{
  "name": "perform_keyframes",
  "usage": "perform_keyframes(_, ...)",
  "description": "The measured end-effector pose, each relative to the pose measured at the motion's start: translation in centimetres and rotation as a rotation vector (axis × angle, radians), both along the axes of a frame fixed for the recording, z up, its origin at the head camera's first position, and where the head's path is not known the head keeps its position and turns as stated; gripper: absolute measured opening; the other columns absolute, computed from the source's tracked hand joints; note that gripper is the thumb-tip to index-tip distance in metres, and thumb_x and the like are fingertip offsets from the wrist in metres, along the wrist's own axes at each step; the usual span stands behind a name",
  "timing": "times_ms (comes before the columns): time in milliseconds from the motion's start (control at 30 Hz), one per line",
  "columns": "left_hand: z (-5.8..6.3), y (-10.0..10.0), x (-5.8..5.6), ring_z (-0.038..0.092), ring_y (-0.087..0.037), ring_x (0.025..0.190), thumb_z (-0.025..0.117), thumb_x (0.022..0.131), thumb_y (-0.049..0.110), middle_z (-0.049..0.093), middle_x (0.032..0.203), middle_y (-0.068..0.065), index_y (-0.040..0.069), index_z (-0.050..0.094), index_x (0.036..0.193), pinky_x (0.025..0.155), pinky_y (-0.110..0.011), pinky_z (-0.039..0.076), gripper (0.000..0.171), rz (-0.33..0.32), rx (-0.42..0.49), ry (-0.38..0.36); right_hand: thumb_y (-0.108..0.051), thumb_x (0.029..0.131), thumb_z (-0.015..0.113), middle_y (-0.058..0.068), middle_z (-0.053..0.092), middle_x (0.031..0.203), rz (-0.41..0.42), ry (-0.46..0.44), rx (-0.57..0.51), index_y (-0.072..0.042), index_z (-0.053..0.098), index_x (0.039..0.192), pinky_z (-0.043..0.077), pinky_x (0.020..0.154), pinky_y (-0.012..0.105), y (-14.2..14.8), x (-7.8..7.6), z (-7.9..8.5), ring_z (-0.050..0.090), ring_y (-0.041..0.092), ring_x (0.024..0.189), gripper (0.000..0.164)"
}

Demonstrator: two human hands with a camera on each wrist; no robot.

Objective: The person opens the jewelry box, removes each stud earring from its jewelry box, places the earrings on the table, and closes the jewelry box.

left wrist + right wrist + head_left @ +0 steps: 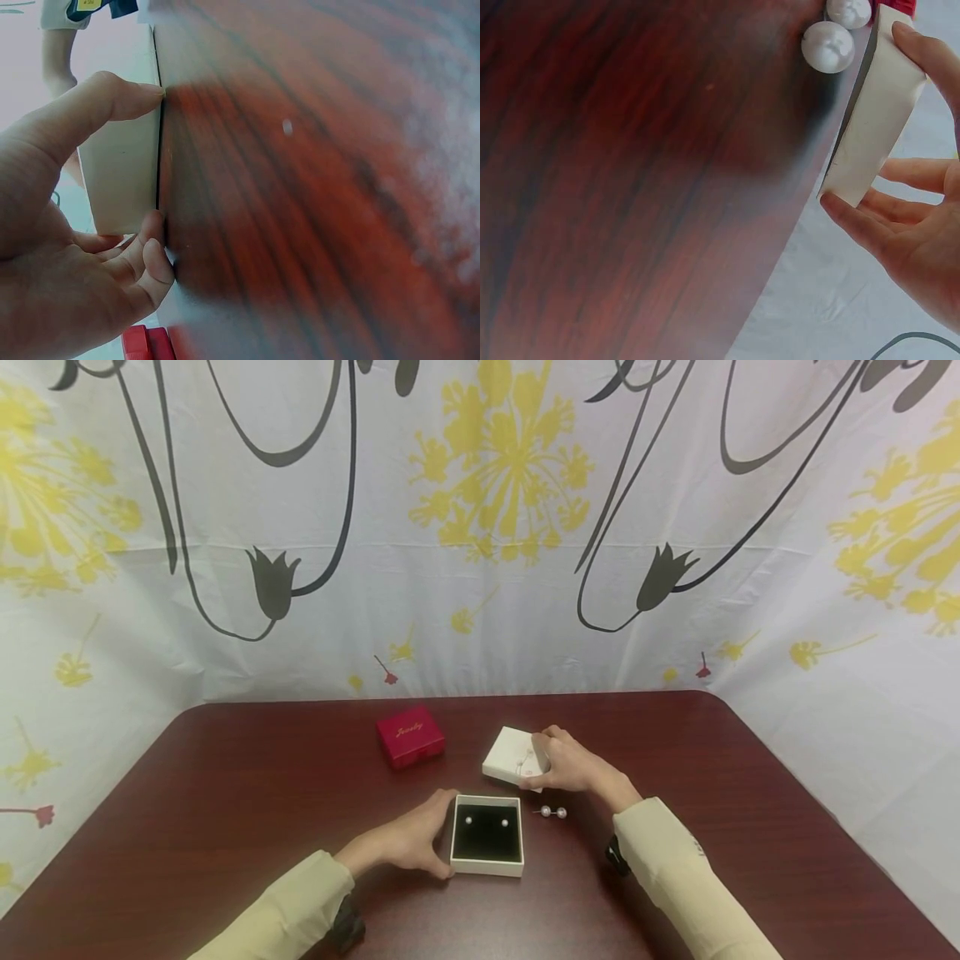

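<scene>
A small white jewelry box [487, 866] with a black lining sits open on the table, two small pearl earrings [468, 820] set in the lining. My left hand [412, 837] holds its left side, thumb at the near corner and fingers at the far one; the left wrist view shows the box's side wall [124, 176] between them. Farther right, my right hand [573, 762] grips the white box lid [512, 752], which has a faint printed design. In the right wrist view, thumb and fingers span the lid's edge [874, 112]. Two larger pearls [553, 812] on thin stems lie just below that hand.
A red box [410, 737] with gold lettering rests farther back, left of the lid. The dark reddish wooden table [247, 777] ends at a white patterned curtain [465, 610] behind and at both sides.
</scene>
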State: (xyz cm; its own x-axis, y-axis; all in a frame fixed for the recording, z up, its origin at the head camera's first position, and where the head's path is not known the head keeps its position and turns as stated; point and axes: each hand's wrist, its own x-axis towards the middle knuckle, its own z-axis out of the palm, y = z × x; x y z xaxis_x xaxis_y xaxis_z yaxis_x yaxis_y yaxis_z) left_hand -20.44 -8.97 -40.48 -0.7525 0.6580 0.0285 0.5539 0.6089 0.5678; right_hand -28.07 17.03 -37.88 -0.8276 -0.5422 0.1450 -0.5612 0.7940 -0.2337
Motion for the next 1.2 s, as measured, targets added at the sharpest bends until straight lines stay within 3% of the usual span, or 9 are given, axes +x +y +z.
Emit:
perform_keyframes(300, 0.2, 0.0, 0.1, 0.043, -0.020, 0.104, 0.078, 0.055, 0.012, 0.039, 0.111, -0.008, -0.007, 0.027, 0.126, 0.094, -0.035, 0.037, 0.089, -0.005, 0.006, -0.018, -0.040, 0.063, 0.075, 0.021, 0.051, 0.103, -0.021, -0.004, 0.003, 0.007, 0.055, 0.105, 0.044, 0.075, 0.037, -0.1, -0.6, -0.5, 0.049, 0.030, 0.093, 0.067)
perform_keyframes(1200, 0.4, 0.0, 0.1, 0.043, -0.020, 0.102, 0.078, 0.055, 0.012, 0.039, 0.111, -0.010, -0.009, 0.027, 0.126, 0.093, -0.035, 0.038, 0.089, -0.006, 0.016, -0.022, -0.034, 0.065, 0.075, 0.014, 0.053, 0.093, -0.037, -0.010, 0.046, -0.001, 0.053, 0.096, 0.044, 0.070, 0.037, -0.8, -1.3, -0.7, 0.049, 0.027, 0.089, 0.051)
